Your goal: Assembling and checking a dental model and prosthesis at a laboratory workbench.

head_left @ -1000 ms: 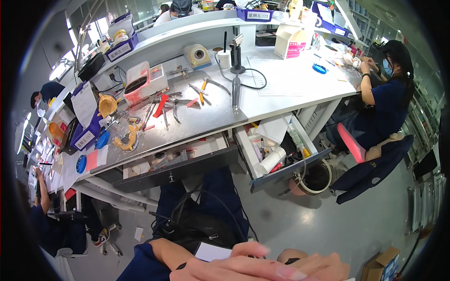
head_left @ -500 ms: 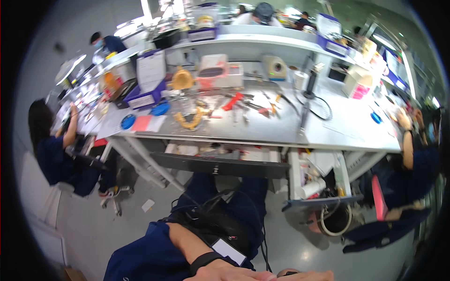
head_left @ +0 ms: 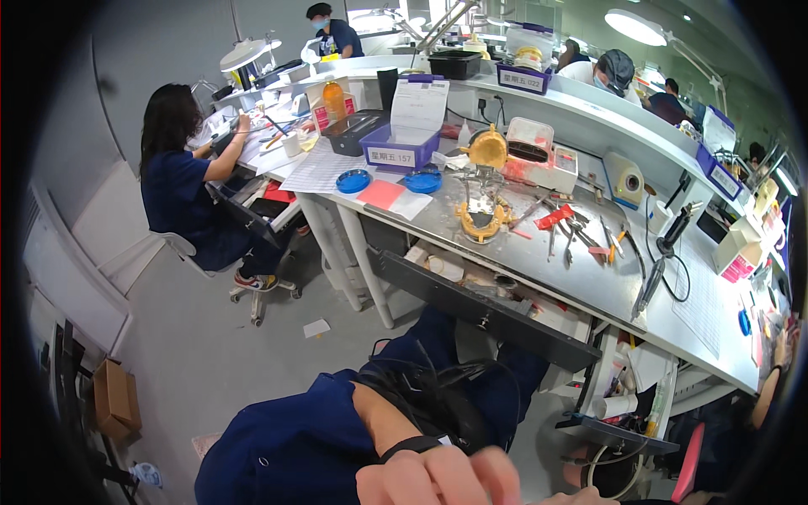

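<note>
Two drawers were seen pulled out below the near edge of the table. In the left drawer, behind its dark front, a jumble of small tools and pale pieces was held, most of them too small to tell. In the right drawer, a white roll, a white sheet and a clear tube with yellow near one end were crowded together. On the left part of the table a purple box was placed, with a printed sheet propped upright at its far side; the bottom of the box was hidden. Two blue dishes were set just on its near side. Farther right, dark matter was contained in a white container with pink-red stains about it. On the far shelf, pale round tubs were stacked in another purple box.

At the near edge of the view, the fingers of the left hand were bent at the knuckles, beside a dark wristband; their inner side was hidden, so whether anything was gripped cannot be told. The right hand was mostly cut off, and its fingers cannot be judged. A black bag with dark cords was seen just beyond the left fingers, against dark trousers; whether it was touched cannot be told.
</note>
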`<state>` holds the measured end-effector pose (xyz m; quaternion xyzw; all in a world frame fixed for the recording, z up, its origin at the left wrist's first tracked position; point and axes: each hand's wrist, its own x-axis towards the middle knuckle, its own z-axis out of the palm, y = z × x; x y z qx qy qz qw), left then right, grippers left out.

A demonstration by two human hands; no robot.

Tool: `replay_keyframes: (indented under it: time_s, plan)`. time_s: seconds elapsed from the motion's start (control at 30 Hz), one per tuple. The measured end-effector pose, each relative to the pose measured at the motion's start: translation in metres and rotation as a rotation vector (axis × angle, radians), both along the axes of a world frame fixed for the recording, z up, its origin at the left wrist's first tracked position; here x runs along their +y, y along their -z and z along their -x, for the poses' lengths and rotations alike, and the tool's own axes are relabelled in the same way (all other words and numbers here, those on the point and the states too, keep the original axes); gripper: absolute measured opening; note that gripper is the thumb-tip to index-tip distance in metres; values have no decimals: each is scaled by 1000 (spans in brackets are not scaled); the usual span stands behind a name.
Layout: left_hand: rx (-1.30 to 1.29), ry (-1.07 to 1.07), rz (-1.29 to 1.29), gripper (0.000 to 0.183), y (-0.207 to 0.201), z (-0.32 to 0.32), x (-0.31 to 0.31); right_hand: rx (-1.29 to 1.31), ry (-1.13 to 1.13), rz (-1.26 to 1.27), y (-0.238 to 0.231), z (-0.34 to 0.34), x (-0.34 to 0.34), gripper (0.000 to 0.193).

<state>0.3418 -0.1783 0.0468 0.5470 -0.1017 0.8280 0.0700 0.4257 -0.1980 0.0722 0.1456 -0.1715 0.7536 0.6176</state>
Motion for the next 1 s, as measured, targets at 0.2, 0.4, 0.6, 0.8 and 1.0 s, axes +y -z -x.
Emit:
replay_keyframes:
  time_s: [0.2,0.4,0.6,0.8,1.0]
  plan:
    - [-208,-29,109,19,-8,-2,-11,-138,-175,-240,17,-15,24,34]
    - [34,-57,-64,24,6,17,-1,-45,-97,-192,9,7,16,36]
    - [94,123,183,21,7,15,-16,-58,-130,-271,29,-12,28,35]
    - [40,40,90,14,6,14,-4,-198,-332,-424,27,-30,51,27]
    - [177,100,113,20,5,22,-3,96,-185,-402,41,-13,44,20]
